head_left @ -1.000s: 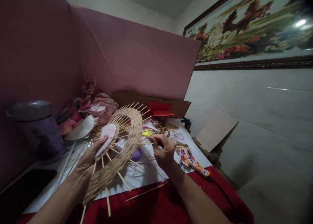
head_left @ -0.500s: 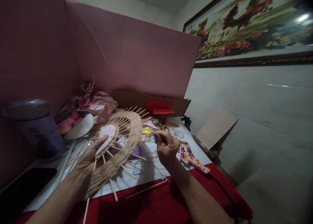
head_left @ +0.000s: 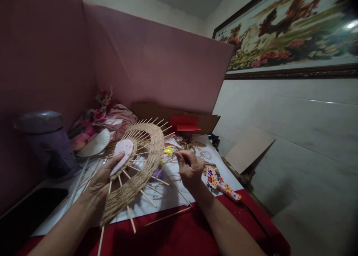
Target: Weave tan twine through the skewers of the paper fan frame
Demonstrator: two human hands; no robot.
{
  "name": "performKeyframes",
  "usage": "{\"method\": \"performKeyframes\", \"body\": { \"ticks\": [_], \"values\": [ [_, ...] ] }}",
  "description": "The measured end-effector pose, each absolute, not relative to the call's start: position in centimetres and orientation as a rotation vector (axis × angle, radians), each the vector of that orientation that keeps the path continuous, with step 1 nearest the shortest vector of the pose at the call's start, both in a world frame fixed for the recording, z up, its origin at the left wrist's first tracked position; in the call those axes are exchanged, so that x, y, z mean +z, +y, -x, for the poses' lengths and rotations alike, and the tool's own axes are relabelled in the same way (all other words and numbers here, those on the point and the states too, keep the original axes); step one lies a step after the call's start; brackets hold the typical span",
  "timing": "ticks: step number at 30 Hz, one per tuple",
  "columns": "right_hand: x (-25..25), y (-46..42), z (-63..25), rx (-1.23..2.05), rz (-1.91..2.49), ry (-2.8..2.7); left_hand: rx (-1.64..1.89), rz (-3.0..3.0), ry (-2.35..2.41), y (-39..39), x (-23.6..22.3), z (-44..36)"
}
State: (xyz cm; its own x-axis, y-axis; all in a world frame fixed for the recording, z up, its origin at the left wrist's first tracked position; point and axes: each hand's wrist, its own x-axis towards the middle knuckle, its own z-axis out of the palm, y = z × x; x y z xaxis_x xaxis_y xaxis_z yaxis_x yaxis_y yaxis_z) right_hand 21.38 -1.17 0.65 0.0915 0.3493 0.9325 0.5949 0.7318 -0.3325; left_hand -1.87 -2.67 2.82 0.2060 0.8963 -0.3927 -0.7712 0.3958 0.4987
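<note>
A round woven piece point(head_left: 145, 162) of tan cord on radiating wooden sticks stands tilted on edge over the white sheet point(head_left: 165, 200). My left hand point(head_left: 102, 175) grips its pink speckled centre disc point(head_left: 121, 155), thumb on the front. My right hand point(head_left: 190, 170) is closed in a pinch at the piece's right rim, on the end of a thin stick or cord. Loose sticks point(head_left: 167, 215) lie below.
A flower-patterned glue gun point(head_left: 220, 185) with a black cable lies right of my right hand. A paper plate point(head_left: 95, 143), pink cloth, a purple lidded jar point(head_left: 44, 140), a cardboard box with red paper point(head_left: 183, 123) and pink screens stand behind. A red cloth point(head_left: 184, 235) covers the near table.
The woven piece has turned slightly in my left hand. My right hand has shifted a little up and right along the rim, still pinching.
</note>
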Motion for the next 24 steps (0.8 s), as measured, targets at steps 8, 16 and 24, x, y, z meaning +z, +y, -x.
{"method": "performKeyframes", "body": {
  "ticks": [8, 16, 24],
  "values": [
    [0.28, -1.17, -20.62, 0.007, 0.837, -1.743, 1.14, -0.32, 0.685, -2.71, 2.24, 1.71],
    [0.04, -0.97, -20.85, -0.176, 0.903, -1.612, 1.249, -0.432, 0.851, -2.56, 2.31, 2.08],
    [0.15, -0.95, -21.25, -0.293, 0.978, -1.535, 1.246, -0.42, 0.928, -2.54, 2.82, 2.17]
  ]
}}
